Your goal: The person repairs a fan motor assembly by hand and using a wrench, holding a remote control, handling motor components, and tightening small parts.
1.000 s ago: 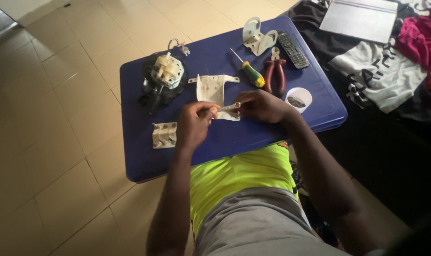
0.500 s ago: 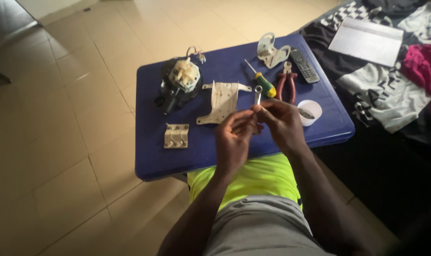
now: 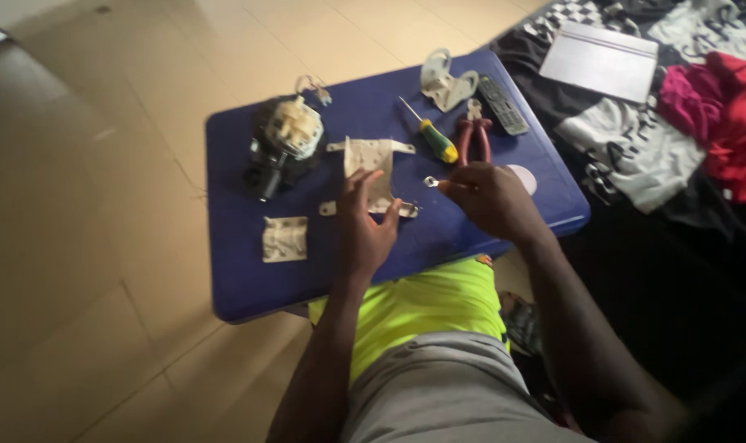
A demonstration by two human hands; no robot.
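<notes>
Now pinching a small metal tool (image 3: 435, 183) in right hand (image 3: 494, 199), tip pointing left toward pale bracket (image 3: 371, 166); left hand (image 3: 365, 223) spread, pressing bracket's near end.

You sit in home room, not workshop. Beige tiled floor (image 3: 102, 205) fills left and far side. Low blue plastic worktop (image 3: 241, 279) over your lap serves as makeshift bench. Right: dark bedding (image 3: 693, 271) strewn with clothes, red and pink garment (image 3: 717, 115) far right, grey-white printed shirt (image 3: 635, 152) nearer worktop, closed grey laptop (image 3: 598, 61) far right. On worktop, household hand tools only: green-handled screwdriver (image 3: 434, 139), red-handled pliers (image 3: 474, 135), plus black remote control (image 3: 504, 105).
</notes>
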